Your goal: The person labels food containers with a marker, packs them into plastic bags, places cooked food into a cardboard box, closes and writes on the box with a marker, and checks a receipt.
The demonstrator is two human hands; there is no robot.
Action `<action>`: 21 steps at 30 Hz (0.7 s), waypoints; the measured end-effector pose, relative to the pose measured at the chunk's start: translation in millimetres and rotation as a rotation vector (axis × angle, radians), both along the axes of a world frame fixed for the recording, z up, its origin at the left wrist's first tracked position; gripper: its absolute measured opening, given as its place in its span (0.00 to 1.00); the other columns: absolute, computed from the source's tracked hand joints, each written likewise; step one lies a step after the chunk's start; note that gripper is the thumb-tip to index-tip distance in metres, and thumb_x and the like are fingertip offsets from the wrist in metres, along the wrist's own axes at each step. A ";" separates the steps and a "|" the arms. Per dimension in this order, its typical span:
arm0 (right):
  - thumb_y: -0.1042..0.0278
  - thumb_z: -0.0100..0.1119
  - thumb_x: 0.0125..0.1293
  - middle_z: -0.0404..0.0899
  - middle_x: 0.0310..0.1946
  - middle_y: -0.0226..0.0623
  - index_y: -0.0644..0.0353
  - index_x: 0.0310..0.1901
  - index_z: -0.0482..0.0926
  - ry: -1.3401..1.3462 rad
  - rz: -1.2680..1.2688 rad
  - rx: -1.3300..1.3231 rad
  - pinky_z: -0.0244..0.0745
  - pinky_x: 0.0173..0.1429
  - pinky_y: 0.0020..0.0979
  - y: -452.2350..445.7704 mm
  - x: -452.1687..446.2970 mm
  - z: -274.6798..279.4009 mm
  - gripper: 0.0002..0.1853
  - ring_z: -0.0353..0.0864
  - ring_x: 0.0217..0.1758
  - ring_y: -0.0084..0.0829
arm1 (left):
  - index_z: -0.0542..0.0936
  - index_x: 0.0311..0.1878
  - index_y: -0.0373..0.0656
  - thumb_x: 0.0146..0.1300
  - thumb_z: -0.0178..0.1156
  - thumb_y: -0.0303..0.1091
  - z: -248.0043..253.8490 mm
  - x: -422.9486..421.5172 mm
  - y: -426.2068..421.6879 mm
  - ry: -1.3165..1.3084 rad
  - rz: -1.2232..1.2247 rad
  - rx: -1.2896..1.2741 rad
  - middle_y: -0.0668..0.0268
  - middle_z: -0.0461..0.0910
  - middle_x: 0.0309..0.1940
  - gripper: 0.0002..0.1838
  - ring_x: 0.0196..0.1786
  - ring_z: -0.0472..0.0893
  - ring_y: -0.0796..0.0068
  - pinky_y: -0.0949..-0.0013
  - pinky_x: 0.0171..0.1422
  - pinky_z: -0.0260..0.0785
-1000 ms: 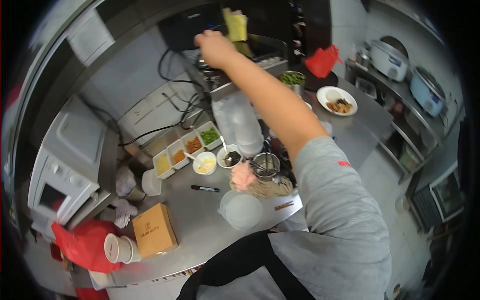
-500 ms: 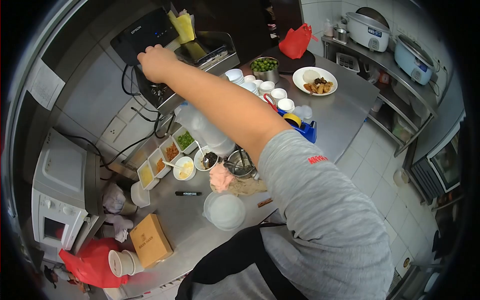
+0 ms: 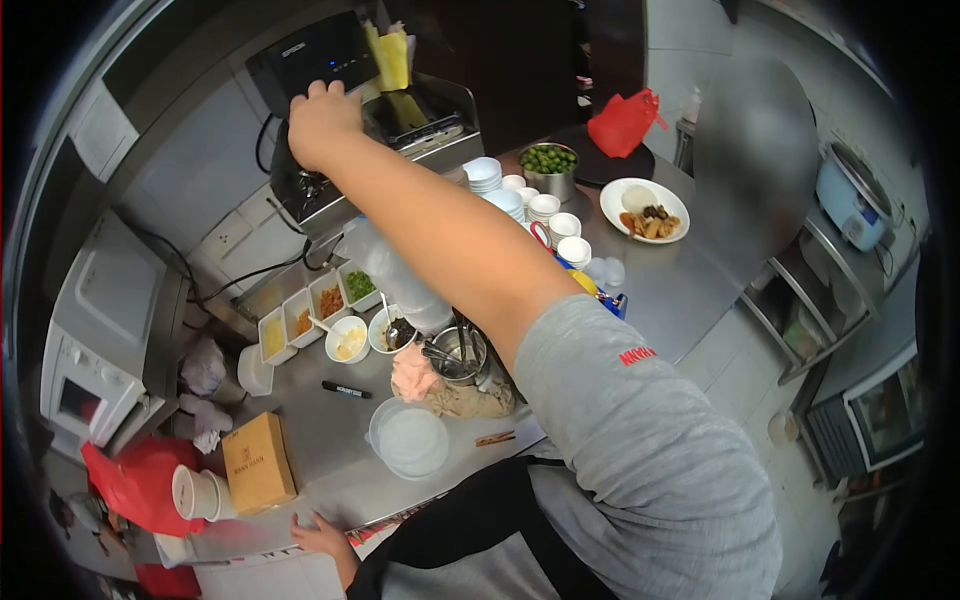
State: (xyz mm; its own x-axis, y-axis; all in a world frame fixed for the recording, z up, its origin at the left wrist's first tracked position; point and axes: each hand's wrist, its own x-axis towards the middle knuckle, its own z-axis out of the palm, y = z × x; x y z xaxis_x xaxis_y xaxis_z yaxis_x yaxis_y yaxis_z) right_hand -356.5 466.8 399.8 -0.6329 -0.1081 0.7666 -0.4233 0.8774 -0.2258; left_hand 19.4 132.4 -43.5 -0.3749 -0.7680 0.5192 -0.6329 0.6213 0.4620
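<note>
My right hand (image 3: pixel 325 125) reaches across to a black Epson printer (image 3: pixel 320 55) at the upper left, near its lower front. Its fingers look slightly apart with nothing visible in them; their tips are partly hidden. Below the forearm is a metal-edged tray (image 3: pixel 430 150) with dark items on it. My left hand (image 3: pixel 325 538) is low at the table's front edge, fingers spread and holding nothing. Nearest to it is a brown cardboard box (image 3: pixel 258 462), beside white paper tubs (image 3: pixel 195 492).
White containers of chopped toppings (image 3: pixel 328 296), bowls with spoons (image 3: pixel 347 340), a black marker (image 3: pixel 346 389) and round plastic lids (image 3: pixel 412 440) are on the steel table. Further right are a pot of green fruit (image 3: pixel 548 160) and a plate of food (image 3: pixel 645 210). A grey blurred oval (image 3: pixel 755 160) hides part of the background.
My left hand has come into view at the table's front edge. My right hand stays by the printer, its fingers now pointing more upward. A blurred oval has appeared on the right.
</note>
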 end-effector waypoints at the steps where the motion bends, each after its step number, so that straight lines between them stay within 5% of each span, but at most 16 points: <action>1: 0.67 0.51 0.59 0.72 0.49 0.43 0.58 0.49 0.74 0.035 -0.009 -0.001 0.66 0.56 0.44 0.0 0.2 0.3 0.16 0.69 0.55 0.43 | 0.69 0.55 0.45 0.60 0.58 0.46 6.7 -12.8 12.3 -0.099 0.100 0.063 0.57 0.67 0.54 0.24 0.57 0.66 0.54 0.53 0.61 0.56; 5: 0.67 0.51 0.57 0.72 0.47 0.44 0.56 0.47 0.72 0.196 0.060 -0.063 0.68 0.51 0.47 -0.8 -1.5 0.0 0.15 0.71 0.53 0.44 | 0.69 0.56 0.48 0.59 0.57 0.46 19.1 -33.4 32.0 -0.268 0.211 0.063 0.60 0.66 0.56 0.24 0.62 0.64 0.58 0.52 0.65 0.51; 13: 0.64 0.49 0.60 0.73 0.52 0.36 0.54 0.46 0.81 -0.082 -0.069 0.148 0.63 0.58 0.47 1.5 10.9 9.0 0.16 0.68 0.58 0.40 | 0.69 0.55 0.48 0.57 0.58 0.46 29.7 -33.2 38.1 -0.237 0.177 0.084 0.60 0.65 0.58 0.24 0.65 0.60 0.61 0.50 0.66 0.47; 16: 0.67 0.48 0.59 0.76 0.47 0.34 0.54 0.43 0.79 0.141 0.059 -0.006 0.64 0.55 0.48 0.6 1.8 5.8 0.13 0.72 0.54 0.38 | 0.69 0.56 0.52 0.56 0.59 0.47 26.3 -32.5 36.0 -0.231 0.182 0.086 0.61 0.64 0.58 0.25 0.66 0.58 0.62 0.50 0.67 0.44; 21: 0.68 0.50 0.58 0.77 0.47 0.33 0.53 0.46 0.78 0.070 0.062 -0.022 0.62 0.58 0.48 -2.5 5.9 8.2 0.14 0.71 0.56 0.37 | 0.69 0.56 0.49 0.54 0.61 0.46 32.7 -29.4 37.5 -0.187 0.129 0.152 0.58 0.63 0.57 0.26 0.65 0.58 0.62 0.48 0.67 0.45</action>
